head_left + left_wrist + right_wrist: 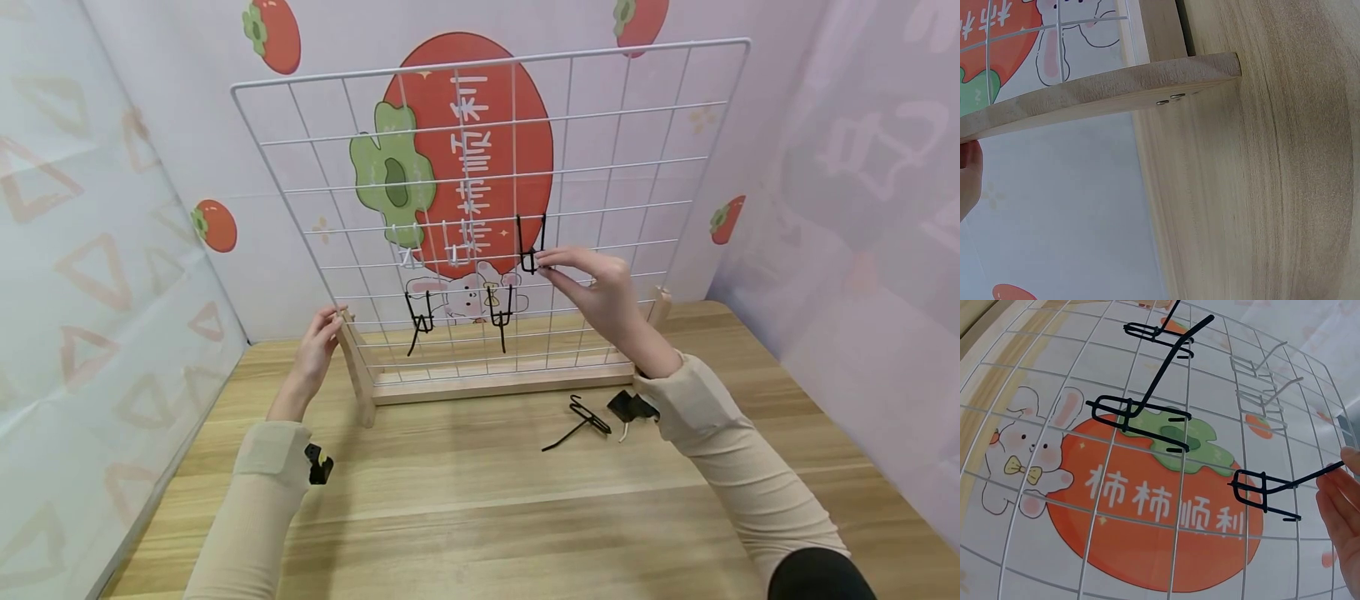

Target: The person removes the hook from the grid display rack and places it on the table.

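A white wire grid panel point(491, 62) stands upright in a wooden base. My right hand point(600, 287) pinches the prong of a black wire hook point(1266, 490), whose frame lies against the grid right of centre. Thumb and fingertips meet at the prong's end in the right wrist view. At the panel's left side my left hand point(315, 350) grips the top of the wooden side post point(356, 367); only part of that hand shows in the left wrist view. Two more black hooks point(423, 321) point(501, 318) hang lower on the grid, left of the pinched one.
Two white hooks point(455, 254) hang above the lower black ones. On the wooden table point(465, 492), a loose black hook point(588, 417) lies in front of the base's right part. A white prong point(623, 432) pokes out beneath the right wrist camera. A printed backdrop surrounds the table.
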Demonstrator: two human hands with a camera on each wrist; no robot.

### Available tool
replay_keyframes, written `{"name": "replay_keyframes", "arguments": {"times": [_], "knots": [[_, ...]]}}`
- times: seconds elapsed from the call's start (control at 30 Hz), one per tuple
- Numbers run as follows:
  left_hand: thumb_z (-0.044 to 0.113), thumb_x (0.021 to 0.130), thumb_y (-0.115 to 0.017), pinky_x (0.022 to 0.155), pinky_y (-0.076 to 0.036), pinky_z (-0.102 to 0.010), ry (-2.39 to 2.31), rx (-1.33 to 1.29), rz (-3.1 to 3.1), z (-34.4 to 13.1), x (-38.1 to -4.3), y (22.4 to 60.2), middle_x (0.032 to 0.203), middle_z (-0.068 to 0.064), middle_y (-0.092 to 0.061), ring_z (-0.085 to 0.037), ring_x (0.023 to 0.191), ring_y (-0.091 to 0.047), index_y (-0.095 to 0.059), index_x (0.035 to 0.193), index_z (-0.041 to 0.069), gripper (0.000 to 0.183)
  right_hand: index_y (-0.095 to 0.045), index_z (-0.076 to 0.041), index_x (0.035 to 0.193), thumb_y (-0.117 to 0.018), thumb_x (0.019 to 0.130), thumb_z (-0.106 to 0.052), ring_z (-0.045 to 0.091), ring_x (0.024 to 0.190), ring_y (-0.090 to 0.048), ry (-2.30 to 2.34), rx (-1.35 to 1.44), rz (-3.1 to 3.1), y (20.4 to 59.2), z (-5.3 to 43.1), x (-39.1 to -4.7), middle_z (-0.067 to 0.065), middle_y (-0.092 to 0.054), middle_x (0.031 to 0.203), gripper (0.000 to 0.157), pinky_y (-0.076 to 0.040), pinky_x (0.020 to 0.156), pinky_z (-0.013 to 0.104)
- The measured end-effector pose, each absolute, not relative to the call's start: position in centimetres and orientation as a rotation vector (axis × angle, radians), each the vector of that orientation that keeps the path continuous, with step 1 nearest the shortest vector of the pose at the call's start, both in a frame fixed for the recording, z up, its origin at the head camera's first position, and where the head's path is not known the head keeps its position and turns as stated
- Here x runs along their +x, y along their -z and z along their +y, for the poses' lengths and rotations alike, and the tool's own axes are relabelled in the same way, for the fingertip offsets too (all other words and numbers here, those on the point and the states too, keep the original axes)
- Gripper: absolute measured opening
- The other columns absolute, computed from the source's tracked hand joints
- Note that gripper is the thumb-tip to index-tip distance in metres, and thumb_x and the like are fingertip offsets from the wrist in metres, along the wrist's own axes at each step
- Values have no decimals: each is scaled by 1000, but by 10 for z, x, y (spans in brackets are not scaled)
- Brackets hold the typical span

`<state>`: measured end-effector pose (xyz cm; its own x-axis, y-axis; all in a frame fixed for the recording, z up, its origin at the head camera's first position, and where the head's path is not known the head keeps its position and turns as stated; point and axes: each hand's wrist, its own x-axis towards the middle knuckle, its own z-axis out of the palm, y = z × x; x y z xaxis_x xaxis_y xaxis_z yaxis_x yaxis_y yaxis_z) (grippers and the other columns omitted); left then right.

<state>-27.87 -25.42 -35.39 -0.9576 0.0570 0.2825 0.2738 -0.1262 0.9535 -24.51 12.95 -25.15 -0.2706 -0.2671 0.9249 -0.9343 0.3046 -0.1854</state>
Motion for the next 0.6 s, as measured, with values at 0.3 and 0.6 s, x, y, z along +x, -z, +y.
{"name": "replay_keyframes", "arguments": {"times": [0.3, 0.6], "knots": [[9, 95, -36, 87, -29, -20, 2236, -377, -1957, -254, -279, 355, 97, 6, -53, -8, 96, -46, -45, 108, 13, 16, -65, 6, 87, -64, 70, 15, 22, 80, -64, -933, 1047, -1699, 245, 129, -243, 15, -66, 85, 19, -46, 77, 19], [8, 95, -35, 87, -29, -20, 2236, -382, -1954, -255, -279, 354, 96, 6, -53, -8, 95, -46, -46, 108, 13, 17, -65, 6, 87, -63, 72, 13, 25, 80, -64, -911, 1008, -1703, 238, 129, -243, 16, -66, 86, 17, -46, 77, 19]]}}
